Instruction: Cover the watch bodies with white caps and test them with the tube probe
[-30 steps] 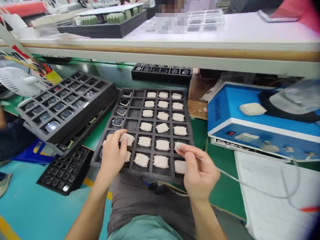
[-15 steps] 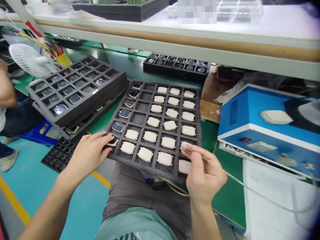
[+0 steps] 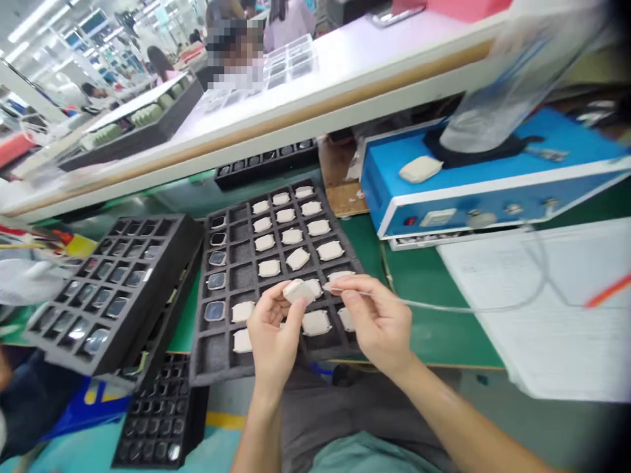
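Holding a cream watch case [image 3: 298, 293] between thumb and curled fingers, the left hand [image 3: 276, 330] is now raised over the near middle of the dark foam tray [image 3: 211, 355]; half a second ago it reached to the tray's near left corner cell. A watch case sat in that cell then; now the cell is bare. The right hand [image 3: 380, 323] still pinches the end of a thin clear tube [image 3: 428, 305], its tip just right of the held case. The tray rests on the green desk [image 3: 434, 338], left of the blue machine [image 3: 382, 177].
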`<state>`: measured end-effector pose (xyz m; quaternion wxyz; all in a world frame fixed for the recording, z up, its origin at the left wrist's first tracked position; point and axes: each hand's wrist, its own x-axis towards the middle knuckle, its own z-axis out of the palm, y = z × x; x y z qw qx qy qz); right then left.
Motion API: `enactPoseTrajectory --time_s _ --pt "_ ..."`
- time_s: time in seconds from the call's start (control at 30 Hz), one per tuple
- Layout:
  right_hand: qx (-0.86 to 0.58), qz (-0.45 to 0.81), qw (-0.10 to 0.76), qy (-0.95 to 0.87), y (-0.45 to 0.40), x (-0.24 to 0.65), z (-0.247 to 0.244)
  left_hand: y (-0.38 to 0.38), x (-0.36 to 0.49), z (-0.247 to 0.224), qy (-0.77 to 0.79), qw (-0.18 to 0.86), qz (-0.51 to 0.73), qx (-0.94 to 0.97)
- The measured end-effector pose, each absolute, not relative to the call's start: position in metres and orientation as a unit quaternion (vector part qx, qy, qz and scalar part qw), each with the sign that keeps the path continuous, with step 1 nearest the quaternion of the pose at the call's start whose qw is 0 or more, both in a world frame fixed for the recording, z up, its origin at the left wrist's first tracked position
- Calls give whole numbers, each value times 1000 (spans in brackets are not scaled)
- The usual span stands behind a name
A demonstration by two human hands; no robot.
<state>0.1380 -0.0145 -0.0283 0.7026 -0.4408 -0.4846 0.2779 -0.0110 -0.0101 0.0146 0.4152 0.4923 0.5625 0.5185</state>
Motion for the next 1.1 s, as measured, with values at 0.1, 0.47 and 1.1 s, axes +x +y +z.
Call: enactPoseTrajectory --time_s 0.1,0.47,1.1 --pt "-435 273 703 -492 -16 139 -32 -5 11 8 515 476 558 444" --pt "-445 331 672 -491 -21 139 -38 -13 11 -1 529 480 580 391" --pt "-432 329 688 -481 -21 139 -36 -14 10 -4 514 469 596 401"
